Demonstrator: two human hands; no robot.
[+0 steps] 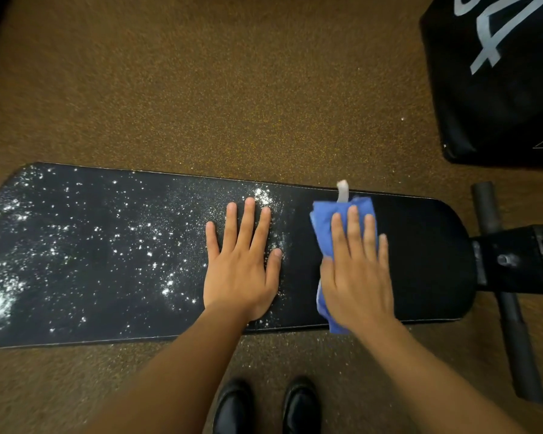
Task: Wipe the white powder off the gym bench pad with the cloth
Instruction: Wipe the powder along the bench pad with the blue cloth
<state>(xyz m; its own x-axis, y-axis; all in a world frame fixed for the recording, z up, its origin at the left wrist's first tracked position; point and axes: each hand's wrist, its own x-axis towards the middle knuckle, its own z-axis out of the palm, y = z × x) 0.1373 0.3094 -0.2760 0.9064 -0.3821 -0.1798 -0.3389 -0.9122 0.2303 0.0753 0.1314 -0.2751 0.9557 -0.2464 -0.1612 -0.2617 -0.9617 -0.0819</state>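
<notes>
A long black bench pad (420, 245) runs across the view from left to right. White powder (76, 245) speckles its left and middle parts, with a dense patch at the far left and another near the far edge by my left fingertips. The right end of the pad looks dark and free of powder. My left hand (242, 267) lies flat on the pad with straight, spread fingers, at the right limit of the powder. My right hand (356, 270) presses flat on a folded blue cloth (325, 223) just to the right of it. A white tag sticks out of the cloth's far edge.
The bench's black metal frame and foot bar (511, 324) extend from the pad's right end. A large black padded block with white lettering (499, 73) stands at the upper right. Speckled brown flooring (201, 89) surrounds the bench. My two black shoes (264, 405) stand at the near edge.
</notes>
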